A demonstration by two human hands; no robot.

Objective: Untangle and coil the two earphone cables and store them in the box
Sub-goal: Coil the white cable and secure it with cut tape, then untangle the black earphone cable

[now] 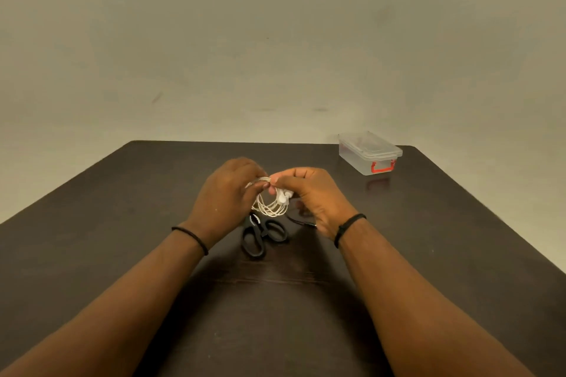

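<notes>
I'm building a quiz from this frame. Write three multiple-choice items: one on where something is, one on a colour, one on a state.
1. Where is the box?
A. far right of the table
B. near left corner
C. under the hands

2. What colour is the box's latch?
A. blue
B. red
C. green

3. What state is the white cable in?
A. stretched flat on the table
B. looped in a coil held by both hands
C. inside the box

Answers:
1 A, it stands by the table's far right edge.
2 B, the clip on its front is red.
3 B, the left hand and right hand grip the coil above the scissors.
</notes>
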